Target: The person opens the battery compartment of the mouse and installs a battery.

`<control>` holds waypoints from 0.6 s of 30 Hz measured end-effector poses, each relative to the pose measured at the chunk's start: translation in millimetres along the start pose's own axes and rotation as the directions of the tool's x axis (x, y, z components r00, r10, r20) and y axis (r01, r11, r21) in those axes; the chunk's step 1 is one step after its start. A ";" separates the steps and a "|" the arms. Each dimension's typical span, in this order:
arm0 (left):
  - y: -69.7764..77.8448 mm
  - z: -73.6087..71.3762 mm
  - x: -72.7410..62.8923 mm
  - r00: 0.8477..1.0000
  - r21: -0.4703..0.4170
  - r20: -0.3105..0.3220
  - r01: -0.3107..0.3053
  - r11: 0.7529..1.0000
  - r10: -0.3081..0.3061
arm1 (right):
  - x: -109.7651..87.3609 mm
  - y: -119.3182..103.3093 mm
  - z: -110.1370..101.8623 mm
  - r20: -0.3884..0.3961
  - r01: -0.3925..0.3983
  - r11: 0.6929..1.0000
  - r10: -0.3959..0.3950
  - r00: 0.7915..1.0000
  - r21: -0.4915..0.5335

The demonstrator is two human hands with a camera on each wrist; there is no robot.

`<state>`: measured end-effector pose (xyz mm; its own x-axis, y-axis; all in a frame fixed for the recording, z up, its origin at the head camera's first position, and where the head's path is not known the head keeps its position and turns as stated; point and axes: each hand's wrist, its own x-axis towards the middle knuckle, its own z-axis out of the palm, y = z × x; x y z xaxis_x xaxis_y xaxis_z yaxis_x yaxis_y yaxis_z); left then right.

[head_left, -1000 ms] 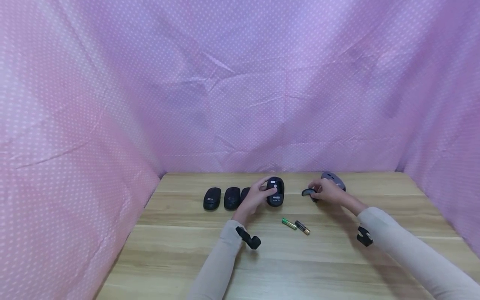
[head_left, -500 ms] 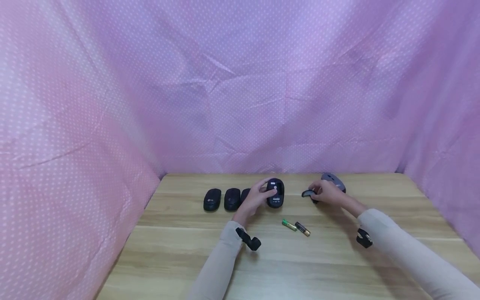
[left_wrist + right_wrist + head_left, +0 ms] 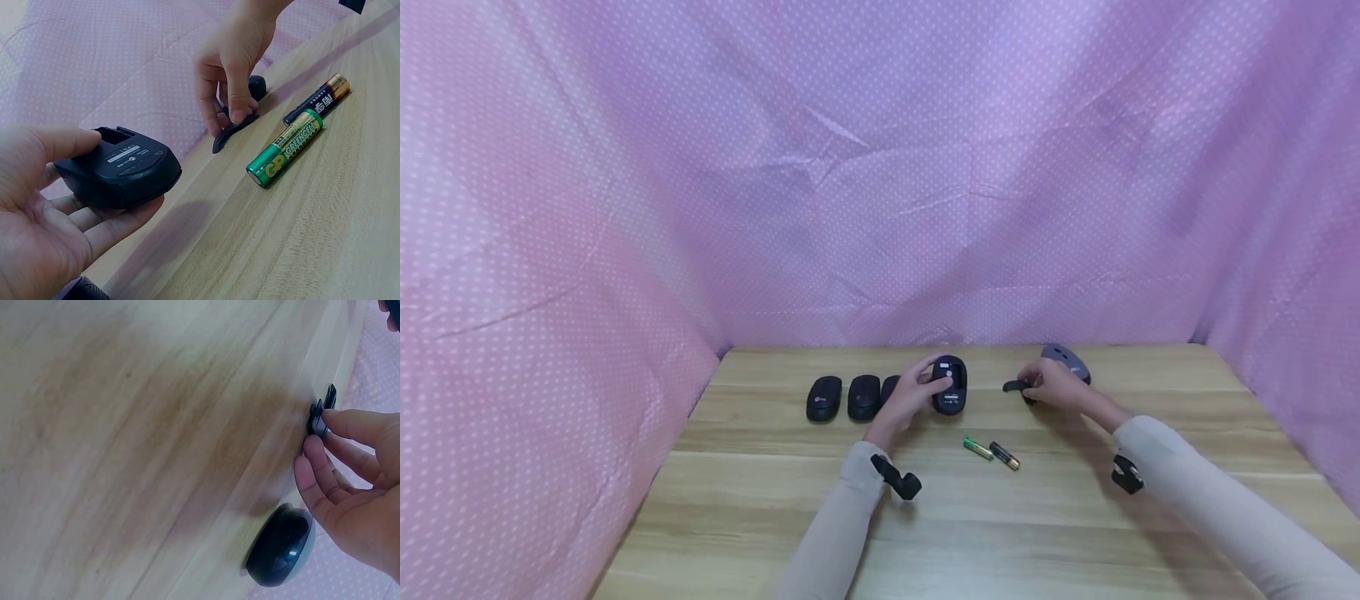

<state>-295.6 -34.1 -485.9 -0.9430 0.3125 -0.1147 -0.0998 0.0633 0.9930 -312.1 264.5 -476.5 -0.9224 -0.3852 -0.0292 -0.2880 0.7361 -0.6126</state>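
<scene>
In the head view my left hand (image 3: 910, 396) grips a black computer mouse (image 3: 951, 400) with its underside up, the thumb lying across it. Seen from the left wrist, the battery slot (image 3: 115, 135) in that mouse is uncovered. My right hand (image 3: 1054, 385) pinches a thin, curved black battery cover (image 3: 319, 419) between thumb and fingers, low at the tabletop. Whether the cover touches the wood I cannot tell. Between the hands, nearer the person, lie a green-and-gold battery (image 3: 284, 150) and a black-and-gold battery (image 3: 317, 100), side by side.
Two black mice, one at far left (image 3: 824, 398) and another beside it (image 3: 864, 397), stand on the wooden table (image 3: 737, 475). A third (image 3: 890, 387) is partly hidden behind my left hand. A grey mouse (image 3: 1067, 362) sits behind my right hand. Pink dotted cloth (image 3: 880, 208) encloses the table.
The battery cover has tilted in my right fingers and now shows a thinner, darker edge in the head view. My left hand, its mouse and the batteries stay in place.
</scene>
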 end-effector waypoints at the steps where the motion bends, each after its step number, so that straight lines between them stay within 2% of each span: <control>1: -0.2 -0.1 0.2 1.000 0.000 0.001 -0.002 1.000 0.002 | 0.0 0.0 -0.2 0.001 0.001 1.000 -0.001 1.000 0.001; 9: -2.8 -0.1 0.7 1.000 0.000 0.006 -0.010 1.000 0.010 | -1.2 -3.9 -1.1 0.005 0.040 0.999 -0.040 0.999 -0.029; 15: -2.6 -0.7 -0.4 1.000 0.013 0.014 -0.006 1.000 0.006 | -0.8 -10.9 -5.4 0.018 0.025 0.999 -0.024 1.000 -0.039; 18: -1.7 -1.4 -1.5 1.000 0.020 0.012 -0.004 1.000 0.004 | -1.4 -16.9 -7.8 0.003 0.042 0.998 -0.042 0.999 -0.046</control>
<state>-294.5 -36.0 -487.4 -0.9393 0.3243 -0.1116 -0.0900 0.0808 0.9927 -307.9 257.0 -459.9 -0.9089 -0.4170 -0.0057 -0.3378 0.7441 -0.5764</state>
